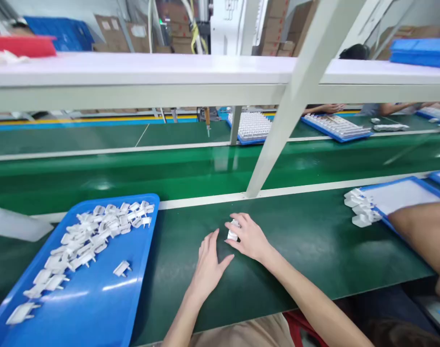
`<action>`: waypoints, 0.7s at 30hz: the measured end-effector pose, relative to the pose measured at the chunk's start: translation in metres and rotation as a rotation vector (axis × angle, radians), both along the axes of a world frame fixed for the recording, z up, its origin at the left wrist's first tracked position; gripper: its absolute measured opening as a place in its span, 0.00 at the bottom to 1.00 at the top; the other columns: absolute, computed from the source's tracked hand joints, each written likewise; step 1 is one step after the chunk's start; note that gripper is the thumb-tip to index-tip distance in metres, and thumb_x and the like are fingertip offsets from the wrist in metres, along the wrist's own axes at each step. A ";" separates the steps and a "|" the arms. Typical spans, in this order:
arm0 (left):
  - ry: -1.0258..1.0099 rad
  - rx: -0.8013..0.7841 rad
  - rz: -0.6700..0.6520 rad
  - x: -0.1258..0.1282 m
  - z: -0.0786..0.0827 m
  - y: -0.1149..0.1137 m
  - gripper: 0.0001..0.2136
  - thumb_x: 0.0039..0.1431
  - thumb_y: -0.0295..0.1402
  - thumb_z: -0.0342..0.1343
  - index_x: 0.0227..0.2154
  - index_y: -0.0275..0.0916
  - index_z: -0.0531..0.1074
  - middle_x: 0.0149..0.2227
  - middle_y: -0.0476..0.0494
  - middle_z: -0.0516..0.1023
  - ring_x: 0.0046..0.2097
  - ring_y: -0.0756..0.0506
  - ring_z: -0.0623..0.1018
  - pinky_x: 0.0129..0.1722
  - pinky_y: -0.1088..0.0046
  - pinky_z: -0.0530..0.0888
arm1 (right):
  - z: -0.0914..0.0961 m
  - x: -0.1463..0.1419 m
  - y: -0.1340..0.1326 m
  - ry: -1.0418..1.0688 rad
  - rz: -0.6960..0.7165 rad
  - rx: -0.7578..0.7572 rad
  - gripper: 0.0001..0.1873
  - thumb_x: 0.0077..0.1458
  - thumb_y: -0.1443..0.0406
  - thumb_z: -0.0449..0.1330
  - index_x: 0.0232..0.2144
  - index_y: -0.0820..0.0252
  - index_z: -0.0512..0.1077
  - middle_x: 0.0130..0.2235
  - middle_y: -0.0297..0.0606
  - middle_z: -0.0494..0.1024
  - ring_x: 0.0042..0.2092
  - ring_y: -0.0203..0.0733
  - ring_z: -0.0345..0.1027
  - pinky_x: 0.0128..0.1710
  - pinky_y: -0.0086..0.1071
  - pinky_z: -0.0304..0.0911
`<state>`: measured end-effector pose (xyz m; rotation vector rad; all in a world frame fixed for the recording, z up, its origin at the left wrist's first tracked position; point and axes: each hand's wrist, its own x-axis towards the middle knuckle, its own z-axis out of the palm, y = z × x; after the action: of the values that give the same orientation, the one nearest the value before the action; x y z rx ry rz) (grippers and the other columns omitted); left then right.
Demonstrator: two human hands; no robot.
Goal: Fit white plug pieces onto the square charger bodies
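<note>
My right hand (249, 237) rests on the green table mat (307, 241), fingers curled around a small white plastic plug part (233, 231). My left hand (207, 265) lies flat on the mat just left of it, fingers stretched out and holding nothing. A blue tray (97, 308) at my left carries several white plug parts (93, 236), most heaped toward its far side, with one (122, 268) lying alone near the middle.
A co-worker's arm (422, 231) reaches in at the right beside another blue tray (401, 195) with white parts (361, 208). A slanted white frame post (278, 130) stands behind my hands. Beyond the green conveyor (133, 173), another person's hands work at trays of white parts (336, 125).
</note>
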<state>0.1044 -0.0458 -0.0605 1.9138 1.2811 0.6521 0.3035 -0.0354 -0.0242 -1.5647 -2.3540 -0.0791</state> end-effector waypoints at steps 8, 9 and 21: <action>0.019 0.085 0.043 -0.004 -0.019 0.000 0.25 0.68 0.49 0.52 0.62 0.42 0.64 0.62 0.35 0.69 0.63 0.36 0.71 0.64 0.48 0.70 | -0.009 0.082 -0.007 -0.012 -0.145 0.015 0.13 0.62 0.57 0.66 0.46 0.54 0.76 0.53 0.45 0.75 0.54 0.49 0.66 0.43 0.35 0.74; 0.031 0.100 0.052 -0.004 -0.021 0.000 0.25 0.68 0.50 0.51 0.61 0.42 0.65 0.62 0.35 0.70 0.63 0.36 0.71 0.64 0.47 0.70 | -0.012 0.098 -0.012 -0.025 -0.215 0.029 0.12 0.63 0.57 0.65 0.47 0.55 0.75 0.53 0.46 0.75 0.54 0.50 0.65 0.42 0.35 0.74; 0.093 0.190 0.047 -0.003 -0.034 0.001 0.26 0.67 0.56 0.46 0.55 0.43 0.71 0.59 0.36 0.74 0.61 0.32 0.72 0.62 0.45 0.69 | -0.027 0.242 -0.050 -0.250 -0.775 0.219 0.12 0.68 0.59 0.57 0.46 0.60 0.75 0.49 0.51 0.77 0.53 0.53 0.67 0.47 0.39 0.70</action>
<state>0.1012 -0.0448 -0.0944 2.0945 1.3669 0.7389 0.5458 -0.0851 -0.0516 -2.3415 -1.6670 -0.7068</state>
